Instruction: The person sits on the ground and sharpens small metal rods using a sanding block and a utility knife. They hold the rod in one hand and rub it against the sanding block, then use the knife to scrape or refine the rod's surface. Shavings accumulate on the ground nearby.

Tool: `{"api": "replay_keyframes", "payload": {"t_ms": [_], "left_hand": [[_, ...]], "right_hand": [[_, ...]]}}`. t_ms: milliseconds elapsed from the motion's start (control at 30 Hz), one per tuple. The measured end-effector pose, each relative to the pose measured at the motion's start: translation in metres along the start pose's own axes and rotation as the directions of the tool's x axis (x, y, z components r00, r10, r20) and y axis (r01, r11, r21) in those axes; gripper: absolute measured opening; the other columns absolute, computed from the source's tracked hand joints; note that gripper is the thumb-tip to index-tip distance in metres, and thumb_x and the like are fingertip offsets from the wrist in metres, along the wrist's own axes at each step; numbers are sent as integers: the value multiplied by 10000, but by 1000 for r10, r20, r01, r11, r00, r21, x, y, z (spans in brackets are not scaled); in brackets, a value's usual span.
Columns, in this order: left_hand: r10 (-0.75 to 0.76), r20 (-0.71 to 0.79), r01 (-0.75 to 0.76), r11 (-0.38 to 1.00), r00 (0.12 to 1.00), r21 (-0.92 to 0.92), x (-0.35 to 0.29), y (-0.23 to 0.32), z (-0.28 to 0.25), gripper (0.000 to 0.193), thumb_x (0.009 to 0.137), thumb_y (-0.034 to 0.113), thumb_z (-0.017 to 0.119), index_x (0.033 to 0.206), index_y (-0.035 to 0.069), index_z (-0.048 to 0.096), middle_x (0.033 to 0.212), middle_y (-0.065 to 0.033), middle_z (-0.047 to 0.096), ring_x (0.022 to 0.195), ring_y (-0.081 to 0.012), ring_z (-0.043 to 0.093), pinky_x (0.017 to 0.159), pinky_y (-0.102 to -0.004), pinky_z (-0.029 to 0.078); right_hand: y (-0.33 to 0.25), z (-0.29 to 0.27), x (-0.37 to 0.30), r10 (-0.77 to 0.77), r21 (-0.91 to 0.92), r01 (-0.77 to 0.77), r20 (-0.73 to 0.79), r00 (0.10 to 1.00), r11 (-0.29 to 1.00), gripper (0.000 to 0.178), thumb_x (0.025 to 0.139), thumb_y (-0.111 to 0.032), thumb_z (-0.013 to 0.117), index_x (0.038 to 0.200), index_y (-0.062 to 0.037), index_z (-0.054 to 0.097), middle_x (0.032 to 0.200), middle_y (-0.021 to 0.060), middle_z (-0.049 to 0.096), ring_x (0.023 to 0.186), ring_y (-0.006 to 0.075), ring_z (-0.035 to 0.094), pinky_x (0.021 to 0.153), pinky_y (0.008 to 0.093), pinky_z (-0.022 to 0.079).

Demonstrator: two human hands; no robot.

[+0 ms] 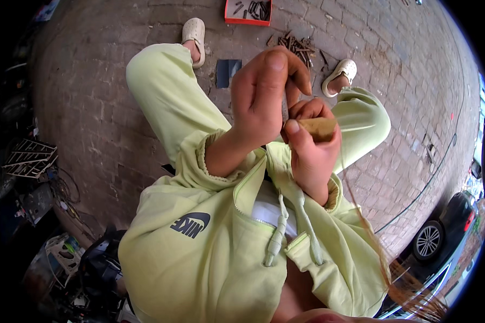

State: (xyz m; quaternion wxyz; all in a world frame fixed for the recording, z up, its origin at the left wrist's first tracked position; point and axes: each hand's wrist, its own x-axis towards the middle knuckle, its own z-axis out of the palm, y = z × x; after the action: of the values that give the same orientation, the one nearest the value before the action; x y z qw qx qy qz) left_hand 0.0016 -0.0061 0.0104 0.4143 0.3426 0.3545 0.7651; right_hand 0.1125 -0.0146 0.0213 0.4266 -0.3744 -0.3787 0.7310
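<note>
Both hands are raised close together over my spread knees. My left hand [261, 94] is closed, its fingers curled over and its thumb lying along them. A thin greyish edge shows beside its palm, but the fingers hide most of whatever it holds. Just to the right, my right hand [315, 151] is closed on a tan, bent piece of sheet [319, 128], which looks like the back of sandpaper. Its thumb presses toward the left hand. On the paving beyond lie a dark grey creased sheet [228, 73] and a pile of rusty, narrow metal pieces [298, 47].
A red open box [248, 20] with several dark metal pieces stands at the far side. My cream clogs [194, 40] rest on brick paving [108, 81]. A metal rack [31, 158] and cables are at left. A dark car [442, 231] and a hose [423, 194] are at right.
</note>
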Motion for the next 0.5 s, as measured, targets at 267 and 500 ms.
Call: {"api": "replay_keyframes", "payload": {"t_ms": [267,500], "left_hand": [[-68,17,69,992,998,-106,9,-6,-5,449,991,322,293,762,1,507,549,-15,464,413,-57,316,397,-230,265],[-121,66,135,951,990,-279,9,0,-4,535,989,414,250,788,-24,484,451,0,340,368,-69,265,368,-243,238]], "right_hand": [[0,-4,2,58,-61,-58,-4,998,996,170,721,-24,673,794,-8,521,762,11,572,676,57,505,617,193,403],[7,-7,-3,101,195,-116,85,991,974,199,741,-55,678,830,-15,505,789,41,574,679,88,540,601,213,430]]}}
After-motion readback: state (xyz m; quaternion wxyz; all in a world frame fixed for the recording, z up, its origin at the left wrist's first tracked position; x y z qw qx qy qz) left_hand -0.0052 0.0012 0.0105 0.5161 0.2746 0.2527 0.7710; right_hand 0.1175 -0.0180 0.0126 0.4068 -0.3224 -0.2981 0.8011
